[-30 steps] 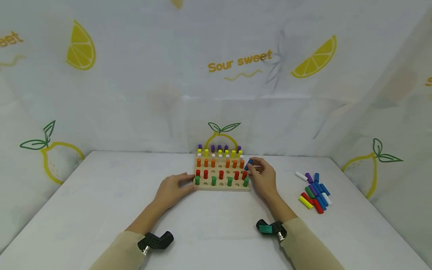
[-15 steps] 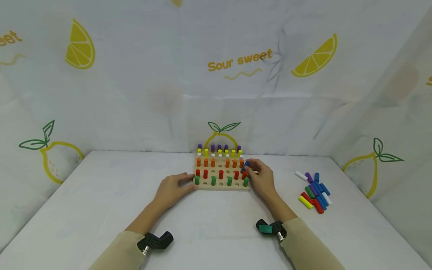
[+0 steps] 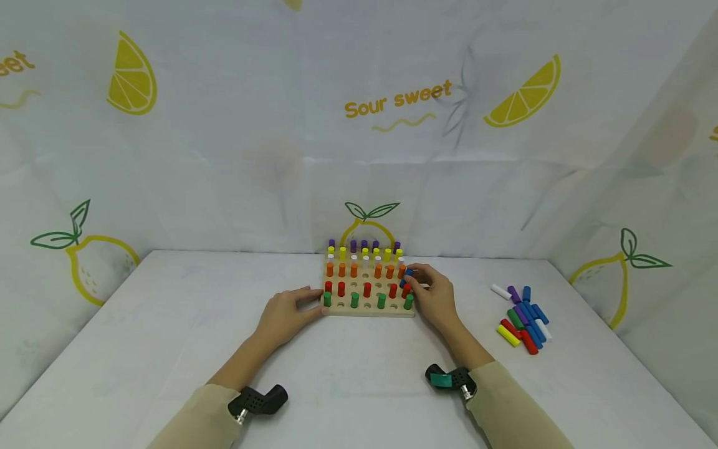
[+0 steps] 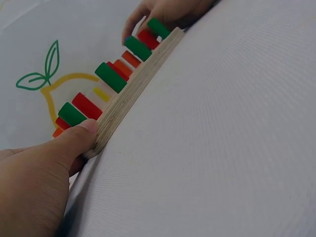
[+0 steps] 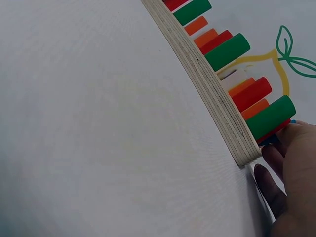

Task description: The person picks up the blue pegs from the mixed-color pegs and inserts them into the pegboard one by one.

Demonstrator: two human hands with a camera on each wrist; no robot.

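Note:
A wooden pegboard point(image 3: 370, 313) stands on the table with rows of coloured pegs upright in it. Purple, yellow, white, orange, red and green rows run from back to front, and some holes show bare. At its front left corner my left hand point(image 3: 286, 317) holds the board, the thumb point(image 4: 81, 136) pressed near the corner beside a green peg point(image 4: 72, 114). My right hand point(image 3: 434, 296) is at the board's right edge, pinching a blue peg point(image 3: 408, 272) between thumb and fingers. The blue peg leans over the right end between the orange and red rows. In the right wrist view it is mostly hidden.
To the right of the board lies a loose pile of pegs: several blue pegs point(image 3: 540, 314), white, purple, red and green ones, and a yellow peg point(image 3: 508, 337) at the near side. A white curtain with lemon prints point(image 3: 359, 156) hangs behind the table point(image 3: 359, 386).
My right hand has brought the blue peg slightly left and down, onto the board's right edge. The left hand keeps its place at the board.

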